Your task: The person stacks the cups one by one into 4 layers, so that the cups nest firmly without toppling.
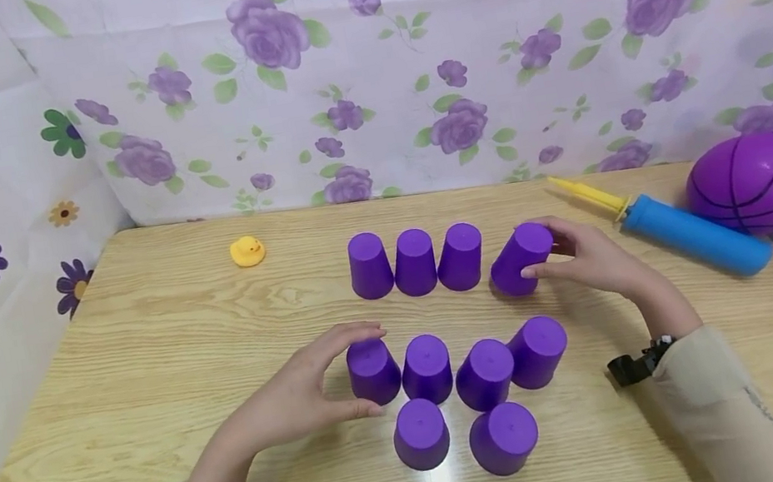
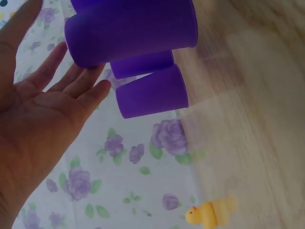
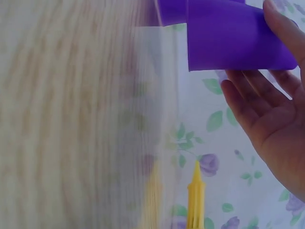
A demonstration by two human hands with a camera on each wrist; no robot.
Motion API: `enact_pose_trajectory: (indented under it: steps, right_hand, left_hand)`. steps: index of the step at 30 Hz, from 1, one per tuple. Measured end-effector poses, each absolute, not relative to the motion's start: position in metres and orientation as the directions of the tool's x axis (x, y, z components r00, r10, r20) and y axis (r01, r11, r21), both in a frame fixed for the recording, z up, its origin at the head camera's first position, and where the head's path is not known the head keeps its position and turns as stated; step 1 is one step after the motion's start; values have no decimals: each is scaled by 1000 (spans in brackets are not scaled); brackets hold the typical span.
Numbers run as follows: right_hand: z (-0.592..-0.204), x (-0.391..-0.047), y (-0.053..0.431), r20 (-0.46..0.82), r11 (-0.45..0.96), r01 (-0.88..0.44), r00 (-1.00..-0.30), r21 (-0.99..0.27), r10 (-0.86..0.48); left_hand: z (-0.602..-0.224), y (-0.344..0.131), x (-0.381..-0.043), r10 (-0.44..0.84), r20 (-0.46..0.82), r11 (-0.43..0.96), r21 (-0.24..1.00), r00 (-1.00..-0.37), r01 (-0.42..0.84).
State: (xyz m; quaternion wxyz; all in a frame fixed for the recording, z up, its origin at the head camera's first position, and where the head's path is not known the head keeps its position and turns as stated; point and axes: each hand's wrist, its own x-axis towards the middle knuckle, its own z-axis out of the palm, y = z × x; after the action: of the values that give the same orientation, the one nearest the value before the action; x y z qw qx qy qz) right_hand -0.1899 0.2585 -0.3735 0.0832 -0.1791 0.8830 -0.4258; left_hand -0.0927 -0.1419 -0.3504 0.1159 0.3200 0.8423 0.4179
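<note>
Upside-down purple cups stand on the table in two groups. At the back, three cups, among them a middle cup (image 1: 414, 263), form a row. To their right my right hand (image 1: 586, 256) holds another purple cup (image 1: 520, 260), tilted to the right; in the right wrist view, my thumb lies on the cup's (image 3: 233, 38) side and the fingers are behind it. Nearer me, several cups form a cluster. My left hand (image 1: 304, 389) reaches around its leftmost cup (image 1: 374, 373), thumb and fingers spread wide. The left wrist view shows these fingers straight beside a large purple cup (image 2: 133, 33).
A yellow rubber duck (image 1: 247, 251) sits at the back left. At the back right lie a blue pump (image 1: 697, 234) with a yellow nozzle and a purple ball (image 1: 760, 182). Flowered cloth (image 1: 359, 68) hangs behind the wooden table (image 1: 113, 385).
</note>
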Motion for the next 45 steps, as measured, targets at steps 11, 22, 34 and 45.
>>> enact_pose_trajectory:
  steps: [11, 22, 34, 45]
  right_hand:
    - [-377, -208, 252, -55, 574, -194, -920, -795, -388]
    - [-389, -214, 252, -59, 549, -197, -909, -812, -412]
    - [-388, -214, 250, -75, 542, -210, -887, -814, -456]
    - [-370, -196, 248, 21, 574, -275, -913, -771, -408]
  left_hand:
    - [-363, -142, -94, 565, 91, 442, 807, -820, 393]
    - [-368, -138, -96, 548, 71, 357, 881, -834, 310]
    - [-368, -136, -96, 529, 43, 314, 918, -847, 243]
    - [-371, -138, -97, 538, 23, 353, 902, -843, 250]
